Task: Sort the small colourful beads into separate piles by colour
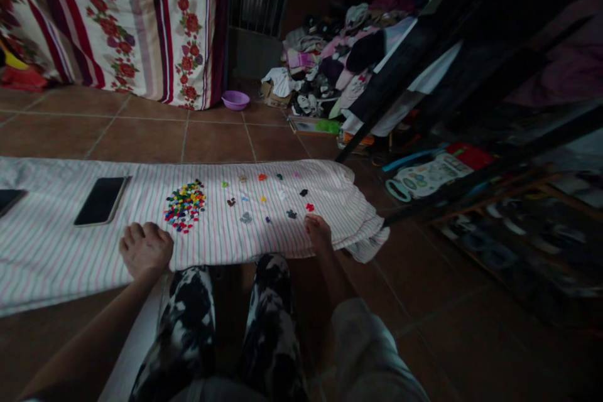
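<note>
On the cloth (235,245), one heap (185,207) and fourteen clusters (245,218) are lying; left hand (147,249) is resting half-open, seemingly empty, beside the heap; right hand (318,229), contents unclear, is lying curled near the red cluster (309,207).

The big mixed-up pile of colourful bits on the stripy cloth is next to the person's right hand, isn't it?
Not quite: the head view shows the pile next to the left hand, not the right hand, which is by the small red pieces. It is on the stripy cloth, though.
</note>
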The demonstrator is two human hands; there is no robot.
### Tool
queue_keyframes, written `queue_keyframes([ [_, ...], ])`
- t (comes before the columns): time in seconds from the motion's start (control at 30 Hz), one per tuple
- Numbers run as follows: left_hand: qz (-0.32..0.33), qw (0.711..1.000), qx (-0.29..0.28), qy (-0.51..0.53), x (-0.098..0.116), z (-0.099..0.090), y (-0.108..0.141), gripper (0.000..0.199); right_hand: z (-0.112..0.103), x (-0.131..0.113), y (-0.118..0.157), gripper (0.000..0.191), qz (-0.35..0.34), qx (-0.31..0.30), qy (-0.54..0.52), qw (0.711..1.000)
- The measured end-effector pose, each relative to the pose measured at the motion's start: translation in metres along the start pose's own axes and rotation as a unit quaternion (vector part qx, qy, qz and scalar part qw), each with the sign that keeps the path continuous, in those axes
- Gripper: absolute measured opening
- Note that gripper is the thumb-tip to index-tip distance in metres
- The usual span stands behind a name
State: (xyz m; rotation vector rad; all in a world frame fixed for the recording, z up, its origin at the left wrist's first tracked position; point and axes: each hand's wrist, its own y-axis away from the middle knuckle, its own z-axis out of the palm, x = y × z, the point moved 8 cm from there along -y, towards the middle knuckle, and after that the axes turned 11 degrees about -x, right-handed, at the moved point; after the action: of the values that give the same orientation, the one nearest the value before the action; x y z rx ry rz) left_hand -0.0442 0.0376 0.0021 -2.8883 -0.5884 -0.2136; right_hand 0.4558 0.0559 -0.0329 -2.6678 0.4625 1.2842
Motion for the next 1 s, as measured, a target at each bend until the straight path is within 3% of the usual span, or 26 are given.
queue_keyframes([
  [0.23,0.005,1.0,0.011,0.019,-0.002,0.001,0.001,0.04,0.008,-0.007,-0.007,0.031,-0.028,-0.026,0.026,0.999],
  [0.5,0.002,0.999,0.017,0.031,-0.003,0.003,0.0,0.039,0.022,-0.03,-0.021,0.031,-0.085,0.004,0.09,0.992],
  [1.0,-0.001,1.0,0.006,0.016,-0.001,0.003,-0.002,0.04,0.032,-0.024,-0.025,0.039,-0.087,-0.022,0.096,0.991],
])
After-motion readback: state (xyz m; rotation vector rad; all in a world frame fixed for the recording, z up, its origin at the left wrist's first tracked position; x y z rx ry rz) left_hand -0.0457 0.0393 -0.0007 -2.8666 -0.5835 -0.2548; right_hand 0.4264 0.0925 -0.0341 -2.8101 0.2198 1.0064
